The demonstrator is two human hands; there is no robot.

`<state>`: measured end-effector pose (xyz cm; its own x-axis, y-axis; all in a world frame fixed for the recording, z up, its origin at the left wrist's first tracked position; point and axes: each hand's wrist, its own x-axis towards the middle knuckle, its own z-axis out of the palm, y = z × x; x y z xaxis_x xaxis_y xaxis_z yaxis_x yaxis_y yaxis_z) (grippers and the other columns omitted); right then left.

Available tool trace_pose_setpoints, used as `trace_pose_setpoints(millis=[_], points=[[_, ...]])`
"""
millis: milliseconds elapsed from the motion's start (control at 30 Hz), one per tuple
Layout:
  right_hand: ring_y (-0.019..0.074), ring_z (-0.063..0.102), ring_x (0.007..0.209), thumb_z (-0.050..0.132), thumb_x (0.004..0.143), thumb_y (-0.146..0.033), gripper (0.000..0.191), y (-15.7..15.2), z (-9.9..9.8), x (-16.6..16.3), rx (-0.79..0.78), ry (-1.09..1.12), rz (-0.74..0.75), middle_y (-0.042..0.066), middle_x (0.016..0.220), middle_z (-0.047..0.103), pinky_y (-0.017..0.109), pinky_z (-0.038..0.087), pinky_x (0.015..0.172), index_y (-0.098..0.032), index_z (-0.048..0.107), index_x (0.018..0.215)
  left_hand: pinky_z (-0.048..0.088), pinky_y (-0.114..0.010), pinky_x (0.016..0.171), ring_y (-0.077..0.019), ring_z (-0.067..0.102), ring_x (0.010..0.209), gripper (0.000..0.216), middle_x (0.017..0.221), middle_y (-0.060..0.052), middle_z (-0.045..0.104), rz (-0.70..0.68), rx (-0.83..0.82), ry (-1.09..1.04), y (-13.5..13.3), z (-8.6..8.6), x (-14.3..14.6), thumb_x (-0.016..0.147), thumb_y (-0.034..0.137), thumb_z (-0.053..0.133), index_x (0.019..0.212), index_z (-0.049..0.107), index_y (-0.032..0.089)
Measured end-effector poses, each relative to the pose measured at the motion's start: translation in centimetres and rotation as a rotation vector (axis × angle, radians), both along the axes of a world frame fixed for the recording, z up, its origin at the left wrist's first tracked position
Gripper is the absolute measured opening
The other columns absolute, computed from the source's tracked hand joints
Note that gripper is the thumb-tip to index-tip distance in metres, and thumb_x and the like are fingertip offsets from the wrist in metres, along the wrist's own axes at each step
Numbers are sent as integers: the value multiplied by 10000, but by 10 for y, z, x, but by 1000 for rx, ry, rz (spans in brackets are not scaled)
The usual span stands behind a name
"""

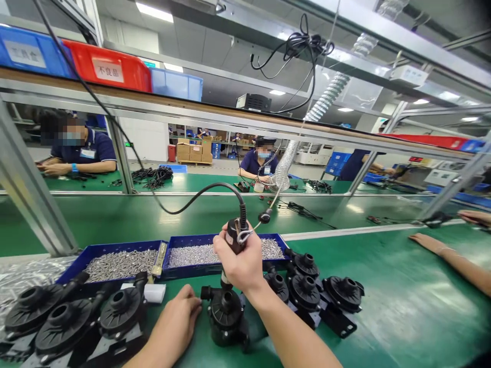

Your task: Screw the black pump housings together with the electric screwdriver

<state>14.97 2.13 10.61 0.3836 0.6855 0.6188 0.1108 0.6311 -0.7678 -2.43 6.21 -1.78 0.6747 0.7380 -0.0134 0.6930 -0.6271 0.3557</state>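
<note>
While right hand [241,263] grips screwdriver [233,236], pump [226,313] looks black, round, w/ top port.

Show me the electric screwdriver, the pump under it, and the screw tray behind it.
electric screwdriver [232,236], head view, black body above the fist.
pump [226,309], head view, round top cap.
screw tray [184,271], head view, blue front wall.

Ceiling light panels [154,11] along the upper frame are lighting the scene brightly and evenly. The green belt [402,306] is throwing back soft glare at lower right. I am noting only faint shadow under my right hand [240,263]. Wide-lens distortion is bending the frame post [30,194] at the left edge, and the far background is reading soft.
</note>
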Motion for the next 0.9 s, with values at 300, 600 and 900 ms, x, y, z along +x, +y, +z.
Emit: trace_pose_setpoints(millis=[300,600,900], points=[[158,542,588,754,956,-312,212,-1,0,-1,-17,-40,-13,-2,755,604,286,448,543,-205,572,969,424,-347,756,-259,698,894,285,1101,-128,653,108,-26,70,-2,-5,6,1046,23,396,1018,662,120],[175,589,611,766,979,-364,241,-2,-4,3,-39,-86,-20,7,764,621,298,518,573,-194,599,1014,187,-194,382,-106,300,381,306,478,63,364,389,-1101,-576,-19,-2,19,957,320,582,688,475,221],[184,603,605,771,975,-370,238,-4,-3,2,-38,-92,-39,11,748,625,307,529,574,-193,614,997,193,-147,335,-64,317,387,360,521,30,404,372,-1288,-652,-16,13,15,809,406,718,612,508,189]])
